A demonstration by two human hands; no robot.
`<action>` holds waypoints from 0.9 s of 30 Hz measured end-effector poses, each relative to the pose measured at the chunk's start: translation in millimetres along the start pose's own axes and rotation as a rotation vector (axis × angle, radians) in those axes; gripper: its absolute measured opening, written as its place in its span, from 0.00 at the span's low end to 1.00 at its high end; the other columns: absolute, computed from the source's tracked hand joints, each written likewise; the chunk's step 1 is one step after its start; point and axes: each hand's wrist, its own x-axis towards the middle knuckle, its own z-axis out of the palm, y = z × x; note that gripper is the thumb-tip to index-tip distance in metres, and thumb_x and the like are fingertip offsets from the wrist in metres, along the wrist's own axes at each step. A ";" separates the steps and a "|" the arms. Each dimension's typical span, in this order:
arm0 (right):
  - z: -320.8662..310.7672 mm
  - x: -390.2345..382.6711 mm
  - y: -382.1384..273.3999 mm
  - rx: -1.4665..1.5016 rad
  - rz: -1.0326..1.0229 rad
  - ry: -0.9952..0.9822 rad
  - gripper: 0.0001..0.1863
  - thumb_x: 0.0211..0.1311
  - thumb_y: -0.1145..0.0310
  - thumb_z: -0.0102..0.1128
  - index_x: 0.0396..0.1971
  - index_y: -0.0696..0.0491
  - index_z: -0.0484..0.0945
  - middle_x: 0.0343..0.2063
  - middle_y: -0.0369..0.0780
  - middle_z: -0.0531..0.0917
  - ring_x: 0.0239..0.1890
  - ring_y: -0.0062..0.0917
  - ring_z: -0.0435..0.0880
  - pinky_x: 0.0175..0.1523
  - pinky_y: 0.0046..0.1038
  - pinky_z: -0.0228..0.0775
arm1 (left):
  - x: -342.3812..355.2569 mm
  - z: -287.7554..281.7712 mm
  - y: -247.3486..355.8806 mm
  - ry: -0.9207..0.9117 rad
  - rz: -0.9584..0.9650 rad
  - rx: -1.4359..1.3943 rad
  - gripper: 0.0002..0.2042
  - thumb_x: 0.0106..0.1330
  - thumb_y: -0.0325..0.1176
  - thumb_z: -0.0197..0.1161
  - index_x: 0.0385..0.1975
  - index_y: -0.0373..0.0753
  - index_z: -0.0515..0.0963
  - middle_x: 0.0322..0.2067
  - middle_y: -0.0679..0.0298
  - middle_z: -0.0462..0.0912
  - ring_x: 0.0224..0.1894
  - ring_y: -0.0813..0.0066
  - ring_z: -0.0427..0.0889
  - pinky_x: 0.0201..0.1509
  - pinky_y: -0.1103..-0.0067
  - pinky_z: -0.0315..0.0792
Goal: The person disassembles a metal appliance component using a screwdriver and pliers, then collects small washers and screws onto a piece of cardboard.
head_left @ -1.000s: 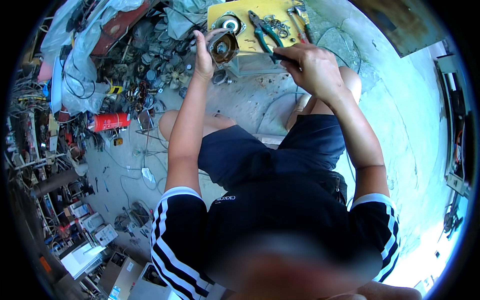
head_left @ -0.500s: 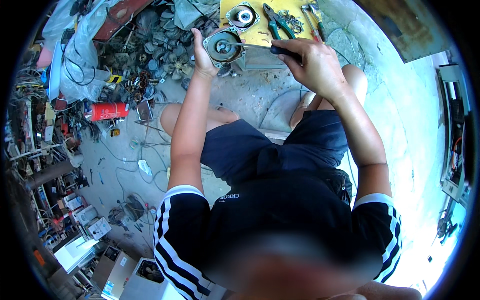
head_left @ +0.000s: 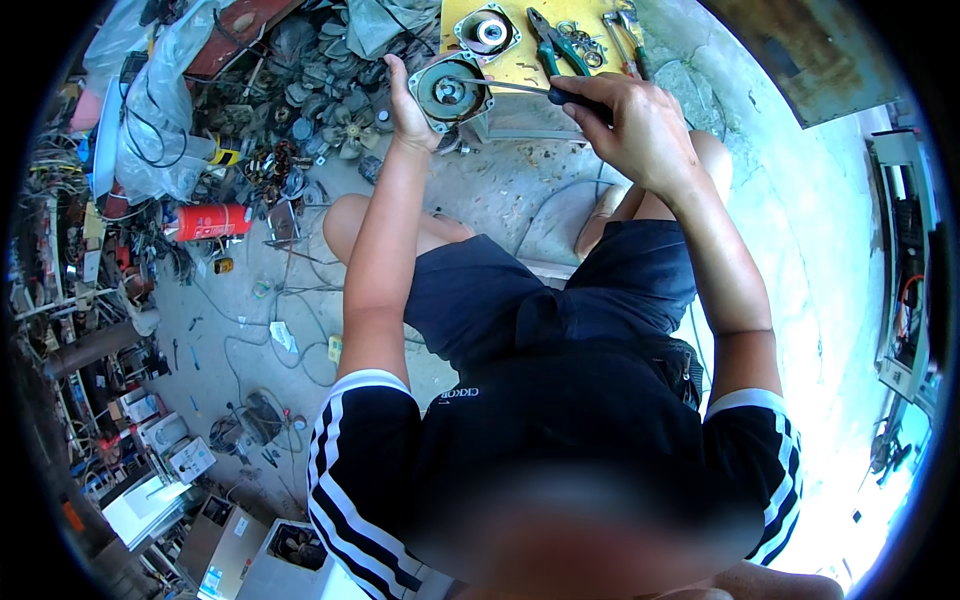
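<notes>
My left hand (head_left: pixel 409 112) grips a square-cornered metal housing (head_left: pixel 468 106) by its left side, its round recess facing up. My right hand (head_left: pixel 640 130) is closed on the black handle of a screwdriver (head_left: pixel 576 100), whose thin shaft reaches leftward into that recess. Just beyond the housing, a second end plate (head_left: pixel 469 22) with a white-ringed centre lies on a yellow board (head_left: pixel 455 12). Green-handled pliers (head_left: pixel 547 55), small metal rings (head_left: pixel 588 50) and more hand tools (head_left: pixel 625 45) lie on the board to the right.
Piles of metal parts (head_left: pixel 320 70), plastic bags (head_left: pixel 160 140), a red cylinder (head_left: pixel 212 222) and cables (head_left: pixel 240 340) cover the left side. Boxes (head_left: pixel 215 540) stand at lower left. A rusty metal panel (head_left: pixel 800 60) is at upper right, and equipment (head_left: pixel 905 300) runs along the right edge.
Over the last second the housing has turned to face up toward me and shifted slightly with my left hand. The screwdriver and my right hand have moved a little upward and right.
</notes>
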 end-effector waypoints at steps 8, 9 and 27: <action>-1.7 2.6 -1.6 0.011 0.011 -0.050 0.13 0.59 0.65 0.62 0.44 0.47 0.85 0.29 0.44 0.86 0.35 0.38 0.85 0.45 0.35 0.76 | -4.4 -3.5 -0.3 -0.030 -0.026 0.091 0.50 0.63 0.75 0.25 0.57 0.28 0.68 0.51 0.45 0.78 0.50 0.48 0.81 0.53 0.62 0.77; -0.9 3.1 -0.7 0.006 -0.001 -0.048 0.13 0.59 0.65 0.62 0.44 0.46 0.85 0.29 0.44 0.86 0.35 0.37 0.85 0.45 0.35 0.76 | -3.6 -5.5 -1.0 -0.031 -0.024 0.115 0.49 0.63 0.75 0.25 0.56 0.29 0.69 0.50 0.45 0.78 0.50 0.48 0.81 0.53 0.62 0.77; 9.1 3.6 7.2 -0.018 -0.017 -0.055 0.14 0.57 0.66 0.63 0.45 0.43 0.84 0.34 0.41 0.86 0.38 0.36 0.85 0.44 0.35 0.76 | 4.4 -12.2 -8.2 -0.019 -0.043 -0.006 0.50 0.62 0.76 0.26 0.53 0.27 0.71 0.44 0.46 0.82 0.45 0.52 0.84 0.50 0.64 0.80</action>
